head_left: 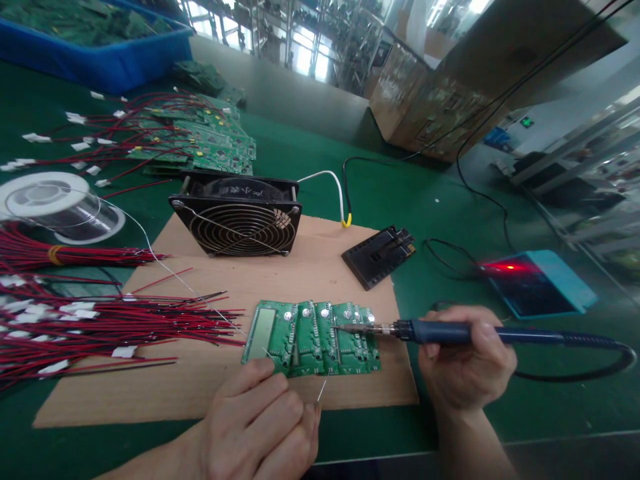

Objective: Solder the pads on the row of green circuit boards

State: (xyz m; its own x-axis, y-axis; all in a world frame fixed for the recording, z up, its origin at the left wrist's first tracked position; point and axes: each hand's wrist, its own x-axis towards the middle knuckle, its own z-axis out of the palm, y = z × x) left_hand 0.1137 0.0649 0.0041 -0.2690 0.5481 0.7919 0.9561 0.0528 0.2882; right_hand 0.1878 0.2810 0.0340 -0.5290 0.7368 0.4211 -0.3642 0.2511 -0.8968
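Observation:
My right hand (465, 363) is closed round the blue handle of a soldering iron (435, 331). The iron's tip rests on a row of green circuit boards (313, 337) lying on a brown board (280, 280). My left hand (263, 423) sits at the near edge of the circuit boards with its fingers curled. It pinches a thin solder wire (321, 390) whose short end sticks up beside the fingers. The wire runs back over the board toward a clear spool (53, 203) at the left.
A black fan (239, 217) stands behind the circuit boards. Bundles of red wires (100, 320) lie at the left. A black holder (379, 253) and a teal soldering station (537, 283) with a red light are at the right. More boards (200, 143) and a blue bin (95, 43) sit far left.

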